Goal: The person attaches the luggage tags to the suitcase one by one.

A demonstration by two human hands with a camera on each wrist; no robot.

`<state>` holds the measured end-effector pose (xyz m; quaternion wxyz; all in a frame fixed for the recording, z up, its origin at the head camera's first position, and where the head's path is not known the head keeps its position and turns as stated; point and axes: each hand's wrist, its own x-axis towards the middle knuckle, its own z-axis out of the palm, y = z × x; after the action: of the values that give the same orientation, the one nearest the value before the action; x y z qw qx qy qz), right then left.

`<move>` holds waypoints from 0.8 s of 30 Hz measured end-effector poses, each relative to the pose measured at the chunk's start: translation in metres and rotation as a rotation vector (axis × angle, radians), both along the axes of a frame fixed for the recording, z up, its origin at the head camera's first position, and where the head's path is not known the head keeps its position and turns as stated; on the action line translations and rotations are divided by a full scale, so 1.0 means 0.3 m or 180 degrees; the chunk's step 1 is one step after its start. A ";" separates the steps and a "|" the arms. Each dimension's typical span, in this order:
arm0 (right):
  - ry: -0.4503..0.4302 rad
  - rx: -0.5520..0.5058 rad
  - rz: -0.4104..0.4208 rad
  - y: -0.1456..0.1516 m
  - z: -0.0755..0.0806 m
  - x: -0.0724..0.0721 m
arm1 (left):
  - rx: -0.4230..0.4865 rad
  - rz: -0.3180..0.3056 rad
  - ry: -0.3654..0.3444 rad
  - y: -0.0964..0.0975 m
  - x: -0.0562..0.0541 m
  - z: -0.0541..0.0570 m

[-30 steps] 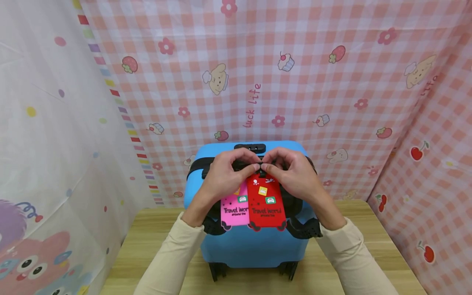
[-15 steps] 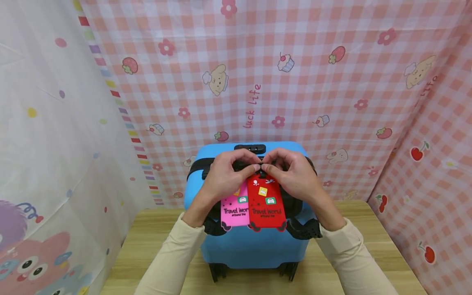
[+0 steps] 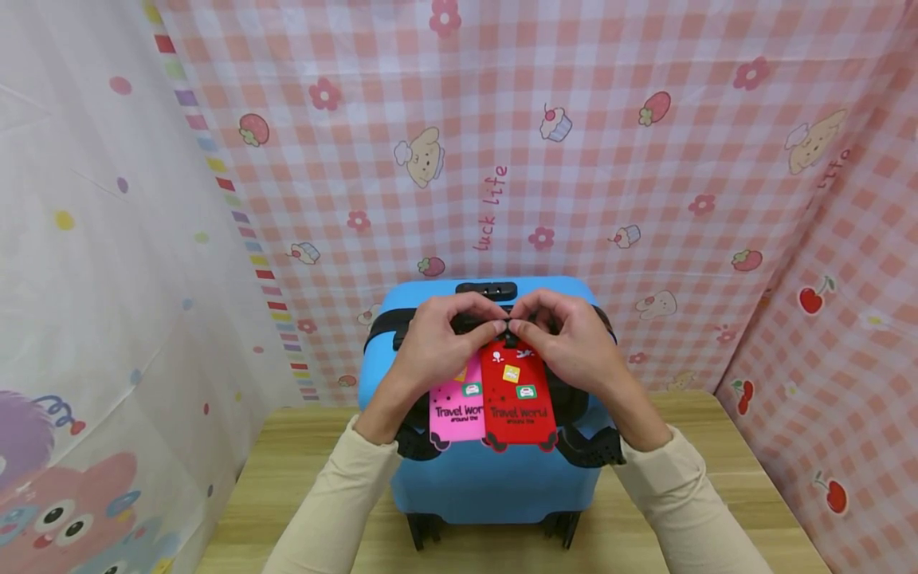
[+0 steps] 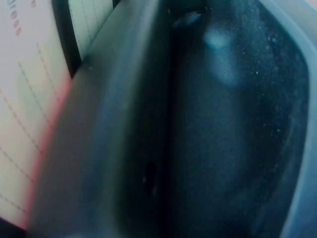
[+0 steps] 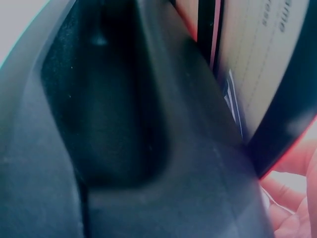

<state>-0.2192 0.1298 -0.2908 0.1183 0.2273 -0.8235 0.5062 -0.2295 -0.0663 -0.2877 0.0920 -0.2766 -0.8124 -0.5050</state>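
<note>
A light-blue suitcase (image 3: 495, 486) stands in the middle of the head view. A red luggage tag (image 3: 516, 410) hangs at its black carry handle, partly over a pink luggage tag (image 3: 455, 418). My left hand (image 3: 445, 343) and right hand (image 3: 577, 339) meet above the red tag. Thumbs and fingertips pinch the tag's small black strap (image 3: 510, 338), mostly hidden by them. In the left wrist view the black handle (image 4: 99, 148) fills the picture, with a lined card behind it. The right wrist view shows a similar card (image 5: 262, 54) and some fingers (image 5: 292, 198).
The suitcase stands on a wooden table (image 3: 301, 478). A black combination lock (image 3: 486, 290) sits on its far edge, and a black strap (image 3: 390, 320) crosses it. Pink checked cloth (image 3: 466, 119) hangs behind, with patterned cloth at both sides.
</note>
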 end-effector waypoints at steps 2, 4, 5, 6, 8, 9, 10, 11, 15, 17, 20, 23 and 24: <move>0.0005 0.0004 -0.0009 -0.001 0.000 0.001 | 0.0026 -0.0002 0.0003 -0.001 0.001 -0.001; 0.0004 0.0001 -0.0017 -0.002 0.001 0.003 | 0.0047 -0.0005 0.0013 -0.001 0.003 -0.001; 0.0003 0.0000 -0.0020 -0.003 0.002 0.004 | 0.0060 -0.0010 0.0011 -0.001 0.003 -0.001; 0.0000 -0.0005 -0.0022 -0.003 0.002 0.005 | 0.0069 -0.0015 0.0013 -0.001 0.003 -0.002; -0.0006 -0.0010 -0.0028 -0.003 0.002 0.007 | 0.0073 -0.0022 0.0018 0.000 0.003 -0.004; -0.0006 -0.0011 -0.0033 -0.003 0.002 0.008 | 0.0075 -0.0023 0.0024 0.001 0.002 -0.005; -0.0007 -0.0009 -0.0041 -0.002 0.002 0.008 | 0.0074 -0.0022 0.0027 0.002 0.001 -0.005; -0.0013 -0.0012 -0.0043 -0.002 0.002 0.008 | 0.0077 -0.0021 0.0023 0.002 0.000 -0.006; -0.0016 -0.0023 -0.0054 -0.002 0.001 0.007 | 0.0079 -0.0015 0.0014 0.003 0.002 -0.005; -0.0007 -0.0031 -0.0050 -0.003 -0.001 0.006 | 0.0088 -0.0008 0.0018 0.002 0.003 -0.005; 0.0013 -0.0044 -0.0047 -0.004 -0.002 0.004 | 0.0097 0.0005 0.0036 0.001 0.003 -0.005; 0.0016 -0.0047 -0.0052 -0.004 -0.001 0.002 | 0.0110 0.0010 0.0058 0.000 0.003 -0.006; 0.0012 -0.0045 -0.0057 -0.004 0.000 0.002 | 0.0116 0.0009 0.0061 0.001 0.002 -0.006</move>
<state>-0.2186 0.1286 -0.2909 0.1260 0.2200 -0.8216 0.5105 -0.2289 -0.0659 -0.2895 0.1055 -0.2785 -0.8025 -0.5169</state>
